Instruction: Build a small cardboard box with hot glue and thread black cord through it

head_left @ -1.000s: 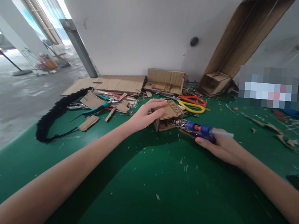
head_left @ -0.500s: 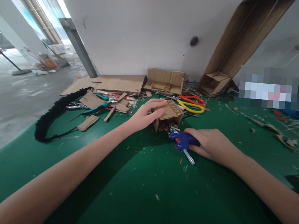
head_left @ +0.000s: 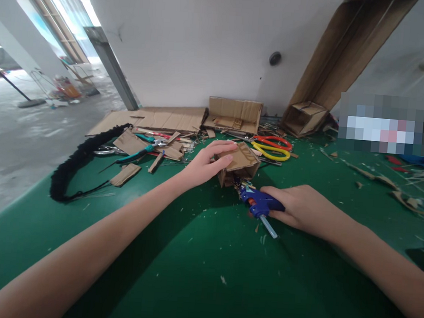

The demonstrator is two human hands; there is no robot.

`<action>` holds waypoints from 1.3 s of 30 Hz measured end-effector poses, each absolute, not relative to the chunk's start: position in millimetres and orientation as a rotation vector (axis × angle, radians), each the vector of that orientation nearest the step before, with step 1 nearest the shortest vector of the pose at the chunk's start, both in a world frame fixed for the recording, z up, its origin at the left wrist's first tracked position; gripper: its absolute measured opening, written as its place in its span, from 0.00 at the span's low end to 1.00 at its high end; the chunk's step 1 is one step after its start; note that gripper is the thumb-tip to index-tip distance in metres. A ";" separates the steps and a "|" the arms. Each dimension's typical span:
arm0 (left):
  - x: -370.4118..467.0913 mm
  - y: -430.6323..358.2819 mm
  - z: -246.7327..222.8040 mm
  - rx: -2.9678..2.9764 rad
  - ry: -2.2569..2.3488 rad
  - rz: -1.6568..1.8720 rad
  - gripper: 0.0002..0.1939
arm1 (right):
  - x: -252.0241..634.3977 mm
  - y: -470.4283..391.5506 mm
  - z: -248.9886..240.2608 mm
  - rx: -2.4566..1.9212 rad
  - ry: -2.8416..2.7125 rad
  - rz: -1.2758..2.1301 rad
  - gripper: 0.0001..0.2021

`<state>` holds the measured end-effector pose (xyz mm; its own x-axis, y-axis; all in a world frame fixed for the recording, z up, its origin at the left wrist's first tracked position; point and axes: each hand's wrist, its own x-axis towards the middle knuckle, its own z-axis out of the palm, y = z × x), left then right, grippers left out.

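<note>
The small cardboard box [head_left: 244,157] sits on the green worktop [head_left: 196,270] at the centre of the frame, its open side facing the lower right. The left hand [head_left: 210,162] lies over its upper left part, fingers extended and thumb apart on the top panel, resting on it rather than wrapped round it; whether the remaining fingers hook down the side is hidden. The right hand [head_left: 300,206] is curled closed around the handle of a blue hot glue gun [head_left: 262,202], whose nozzle end is at the box's open side; contact there cannot be told. A clear glue stick [head_left: 268,227] juts from the gun's rear toward the lower right.

The box looks very light and dry to the touch, stiff along its folded edges but likely to bow or crush if a panel is squeezed in the middle. It probably slides easily on the smooth worktop, so the corners and top edges seem the best places to hold. The gun looks like rigid plastic, modest in weight; its handle is the safe grip, since the crusted nozzle may be hot.
</note>
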<state>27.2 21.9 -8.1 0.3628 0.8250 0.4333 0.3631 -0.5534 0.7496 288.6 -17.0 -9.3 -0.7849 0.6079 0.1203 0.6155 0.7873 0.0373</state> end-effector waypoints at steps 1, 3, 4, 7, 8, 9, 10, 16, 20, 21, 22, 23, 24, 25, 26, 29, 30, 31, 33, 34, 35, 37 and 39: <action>27.1 21.7 -8.0 2.096 1.024 1.117 0.16 | 288.4 -17.3 -8.9 -0.989 -2.879 -0.123 0.15; 26.9 21.4 -7.6 2.115 1.024 1.115 0.17 | 288.5 -18.3 -8.3 -0.994 -2.894 -0.136 0.15; 26.8 21.3 -7.4 2.120 1.027 1.115 0.17 | 288.8 -18.9 -8.0 -0.996 -2.902 -0.137 0.15; 26.9 21.2 -7.2 2.120 1.033 1.117 0.17 | 290.2 -22.0 -8.0 -0.988 -2.922 -0.129 0.14; 26.9 21.3 -7.3 2.121 1.031 1.121 0.17 | 290.9 -23.3 -8.4 -0.984 -2.924 -0.136 0.14; 26.9 21.5 -7.4 2.124 1.027 1.126 0.17 | 291.7 -24.7 -9.0 -0.978 -2.921 -0.148 0.14; 26.9 21.6 -7.6 2.125 1.024 1.127 0.16 | 292.7 -26.0 -9.7 -0.971 -2.912 -0.163 0.13; 26.7 22.5 -8.3 2.117 1.022 1.123 0.17 | 299.3 -30.5 -12.7 -0.859 -2.822 -0.294 0.12; 26.4 23.7 -8.9 2.115 1.010 1.130 0.17 | 295.6 -28.8 -11.9 -0.862 -2.784 -0.339 0.14; 26.3 24.0 -9.0 2.116 1.004 1.134 0.16 | 293.3 -27.9 -11.9 -0.873 -2.791 -0.341 0.15; 26.3 24.2 -9.1 2.115 1.000 1.137 0.16 | 291.0 -27.0 -12.0 -0.886 -2.799 -0.343 0.15; 26.3 24.2 -9.1 2.115 0.998 1.136 0.16 | 288.8 -26.0 -12.3 -0.900 -2.806 -0.344 0.15; 26.5 24.2 -9.1 2.113 0.999 1.136 0.16 | 287.0 -25.2 -12.6 -0.916 -2.813 -0.340 0.16; 26.6 24.0 -8.9 2.112 1.002 1.134 0.16 | 285.7 -24.5 -12.7 -0.933 -2.820 -0.333 0.16; 26.8 23.7 -8.7 2.113 1.007 1.130 0.16 | 285.0 -24.0 -12.7 -0.949 -2.828 -0.322 0.16; 27.1 22.9 -8.1 2.112 1.023 1.119 0.16 | 285.5 -24.4 -11.6 -0.978 -2.849 -0.294 0.16; 27.0 22.7 -8.0 2.113 1.027 1.117 0.16 | 286.1 -25.1 -11.0 -0.980 -2.853 -0.290 0.16; 26.8 22.7 -8.1 2.117 1.026 1.116 0.16 | 286.7 -25.9 -10.4 -0.978 -2.857 -0.286 0.16; 26.1 23.2 -8.5 2.128 1.018 1.116 0.17 | 288.0 -27.9 -9.4 -0.968 -2.862 -0.273 0.16; 25.9 23.5 -8.7 2.135 1.009 1.118 0.17 | 288.6 -28.8 -9.2 -0.961 -2.862 -0.265 0.15; 25.7 23.9 -8.9 2.140 1.002 1.119 0.17 | 289.4 -29.7 -9.3 -0.952 -2.862 -0.261 0.15; 25.6 24.4 -9.1 2.138 0.999 1.127 0.17 | 291.7 -30.9 -10.2 -0.911 -2.855 -0.275 0.14; 26.0 24.5 -9.0 2.127 1.003 1.135 0.17 | 295.5 -31.5 -11.6 -0.851 -2.835 -0.322 0.14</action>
<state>26.0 24.5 -9.0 0.3733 0.8024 0.4656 0.3627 -0.5882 0.7228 295.5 -31.5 -11.6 -0.8241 0.5232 0.2172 0.5585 0.8144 0.1576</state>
